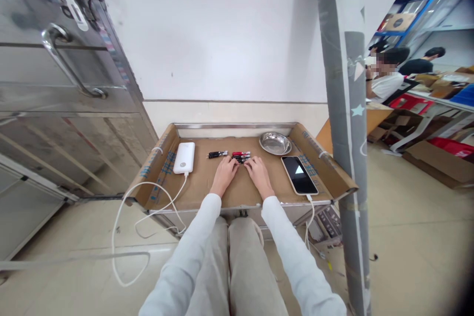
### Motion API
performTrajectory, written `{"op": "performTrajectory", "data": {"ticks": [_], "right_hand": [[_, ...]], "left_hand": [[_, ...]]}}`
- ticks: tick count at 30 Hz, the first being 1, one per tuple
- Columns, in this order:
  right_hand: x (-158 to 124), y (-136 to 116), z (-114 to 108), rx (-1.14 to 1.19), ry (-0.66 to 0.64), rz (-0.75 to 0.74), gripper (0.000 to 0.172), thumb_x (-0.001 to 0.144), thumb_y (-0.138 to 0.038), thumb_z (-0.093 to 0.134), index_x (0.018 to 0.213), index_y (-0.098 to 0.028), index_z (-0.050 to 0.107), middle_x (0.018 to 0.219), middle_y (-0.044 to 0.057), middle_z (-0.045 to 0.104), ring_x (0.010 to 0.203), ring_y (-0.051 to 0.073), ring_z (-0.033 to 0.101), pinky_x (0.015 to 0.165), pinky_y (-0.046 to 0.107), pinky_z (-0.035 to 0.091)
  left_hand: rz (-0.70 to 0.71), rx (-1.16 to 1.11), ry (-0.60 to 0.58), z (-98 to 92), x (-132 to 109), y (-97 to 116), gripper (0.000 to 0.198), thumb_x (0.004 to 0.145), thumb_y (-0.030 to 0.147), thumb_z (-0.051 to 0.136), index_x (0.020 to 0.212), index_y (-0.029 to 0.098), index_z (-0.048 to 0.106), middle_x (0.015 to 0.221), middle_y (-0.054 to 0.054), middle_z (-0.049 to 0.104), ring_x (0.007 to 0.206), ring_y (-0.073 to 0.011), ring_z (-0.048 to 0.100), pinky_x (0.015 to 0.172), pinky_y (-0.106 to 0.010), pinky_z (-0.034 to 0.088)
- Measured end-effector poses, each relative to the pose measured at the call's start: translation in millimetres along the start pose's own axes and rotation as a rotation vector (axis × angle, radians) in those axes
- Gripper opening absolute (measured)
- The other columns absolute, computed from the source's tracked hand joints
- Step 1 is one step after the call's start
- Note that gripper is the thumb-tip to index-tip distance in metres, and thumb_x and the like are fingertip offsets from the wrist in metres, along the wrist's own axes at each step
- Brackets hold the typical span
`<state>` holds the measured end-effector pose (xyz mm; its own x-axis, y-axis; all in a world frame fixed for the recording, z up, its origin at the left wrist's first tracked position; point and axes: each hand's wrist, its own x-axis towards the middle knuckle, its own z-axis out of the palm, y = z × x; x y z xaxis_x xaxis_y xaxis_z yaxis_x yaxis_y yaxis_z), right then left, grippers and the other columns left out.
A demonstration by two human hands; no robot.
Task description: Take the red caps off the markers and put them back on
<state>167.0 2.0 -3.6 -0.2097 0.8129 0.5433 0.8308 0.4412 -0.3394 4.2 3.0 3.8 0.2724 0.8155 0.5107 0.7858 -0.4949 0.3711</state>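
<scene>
On a cardboard-lined table (202, 187), several short pens with pale tips lie in two groups. One group of black pens (217, 154) is to the left of my hands. The other has a red pen (240, 153) at the back and black pens (241, 157) in front of it. My left hand (225, 172) has its fingers closed at the left end of the nearest black pen. At the right end of that same pen, the fingers of my right hand (258, 174) are closed too. My fingertips partly hide it.
A white power bank (184, 158) with a white cable lies left. At the right are a round metal dish (275, 143) and a phone (299, 175) with a cable. A grey wrapped post (348, 108) stands beside the table's right edge. People sit farther right.
</scene>
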Motion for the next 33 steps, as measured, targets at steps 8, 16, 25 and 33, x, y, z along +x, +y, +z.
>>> {"op": "performTrajectory", "data": {"ticks": [8,16,25,33], "right_hand": [[0.4,-0.4,-1.1,-0.070,-0.017,0.005,0.021,0.092,-0.025,0.042,0.096,-0.020,0.062,0.093,0.008,0.058,0.089,0.022,0.051,0.080,0.034,0.040],[2.5,-1.6,-1.2,-0.119,-0.007,0.042,0.017,0.092,-0.024,0.043,0.094,-0.018,0.059,0.090,0.008,0.060,0.087,0.022,0.052,0.078,0.033,0.036],[1.6,-7.4,-5.7,-0.098,-0.048,0.045,0.024,0.082,-0.006,0.041,0.090,-0.019,0.060,0.091,0.008,0.059,0.090,0.022,0.051,0.080,0.033,0.036],[1.9,-12.3,-7.4,-0.029,-0.148,-0.088,0.038,0.081,-0.008,0.044,0.107,-0.026,0.064,0.097,0.008,0.057,0.092,0.021,0.051,0.082,0.034,0.039]], "left_hand": [[0.021,0.048,-0.002,3.2,4.7,-2.1,0.009,0.088,0.021,0.049,0.092,0.021,0.058,0.087,-0.004,0.053,0.087,-0.0195,0.055,0.082,-0.034,0.046],[-0.011,0.039,0.057,5.7,5.5,-3.9,0.009,0.088,0.017,0.045,0.083,0.018,0.052,0.085,-0.005,0.054,0.086,-0.0197,0.055,0.082,-0.035,0.045],[-0.230,0.073,0.300,1.9,6.2,-4.3,0.016,0.091,0.023,0.038,0.087,0.017,0.052,0.089,-0.011,0.055,0.090,-0.0242,0.054,0.083,-0.039,0.042],[-0.473,0.189,0.452,-0.6,1.0,-5.3,0.020,0.086,0.012,0.034,0.095,0.014,0.052,0.097,-0.016,0.056,0.100,-0.0306,0.051,0.085,-0.048,0.039]]}}
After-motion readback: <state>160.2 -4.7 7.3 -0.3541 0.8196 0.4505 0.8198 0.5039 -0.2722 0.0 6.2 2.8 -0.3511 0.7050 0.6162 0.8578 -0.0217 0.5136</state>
